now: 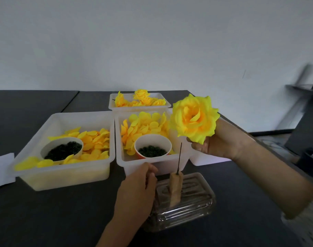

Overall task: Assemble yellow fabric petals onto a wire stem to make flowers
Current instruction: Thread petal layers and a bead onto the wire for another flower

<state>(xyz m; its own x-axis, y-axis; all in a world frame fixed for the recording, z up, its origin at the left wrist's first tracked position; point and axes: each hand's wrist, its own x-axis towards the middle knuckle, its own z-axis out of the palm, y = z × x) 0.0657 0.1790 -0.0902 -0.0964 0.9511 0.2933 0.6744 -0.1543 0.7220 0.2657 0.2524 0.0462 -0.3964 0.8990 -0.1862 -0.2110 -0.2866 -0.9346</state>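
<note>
holding a finished yellow flower up at the right, above the trays, the right hand has its fingers curled around the base of the bloom. left hand rests against the left end of a clear dish on the near tabletop; its fingers are curled, but whether they grip anything i cannot tell. a wire stands upright in a wood block on the dish. loose petals fill the white trays behind.
</note>
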